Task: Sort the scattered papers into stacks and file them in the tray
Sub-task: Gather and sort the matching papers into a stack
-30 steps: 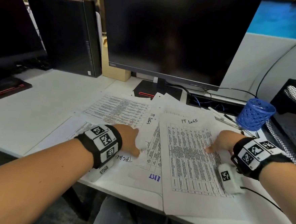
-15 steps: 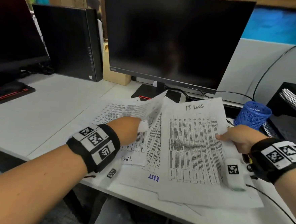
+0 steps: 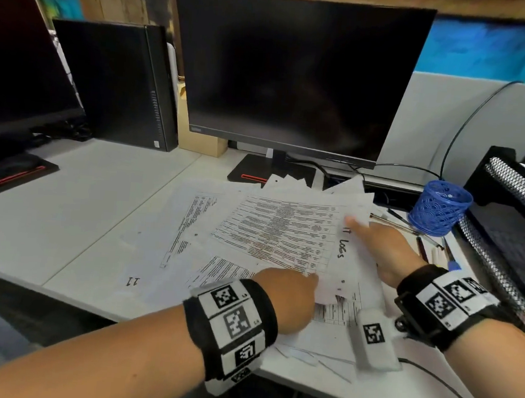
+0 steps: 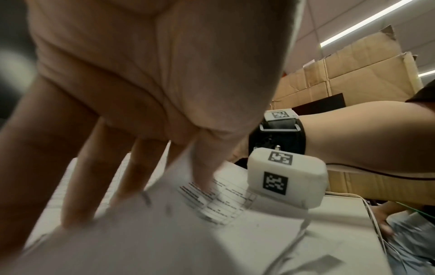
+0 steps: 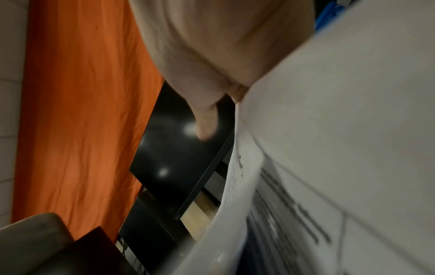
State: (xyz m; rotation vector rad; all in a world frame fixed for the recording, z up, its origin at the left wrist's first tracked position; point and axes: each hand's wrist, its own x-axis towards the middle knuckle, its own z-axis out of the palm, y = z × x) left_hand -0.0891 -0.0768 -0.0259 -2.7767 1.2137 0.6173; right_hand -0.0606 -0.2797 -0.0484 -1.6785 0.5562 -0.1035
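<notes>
Printed papers (image 3: 191,228) lie fanned over the white desk (image 3: 68,204) in front of me. The sheet marked "IT LOGS" (image 3: 284,228) lies sideways on top of them. My right hand (image 3: 358,227) holds its right end, thumb on top beside the handwriting and fingers hidden under the sheet (image 5: 329,148). My left hand (image 3: 308,283) pinches its near edge; in the left wrist view the fingers (image 4: 141,167) reach down and their tips vanish behind blurred white paper (image 4: 117,232). The black mesh tray (image 3: 508,222) stands at the far right, past my right hand.
A blue mesh pen cup (image 3: 440,208) and loose pens (image 3: 408,227) sit between the papers and the tray. The big monitor (image 3: 294,76) and its stand (image 3: 269,171) are right behind the papers. A black PC tower (image 3: 114,82) and a second screen (image 3: 21,73) stand at the left.
The IT LOGS sheet has swung sideways and moved left over the other papers. My left hand has dropped the sheet it was lifting and now holds the IT LOGS sheet's near edge.
</notes>
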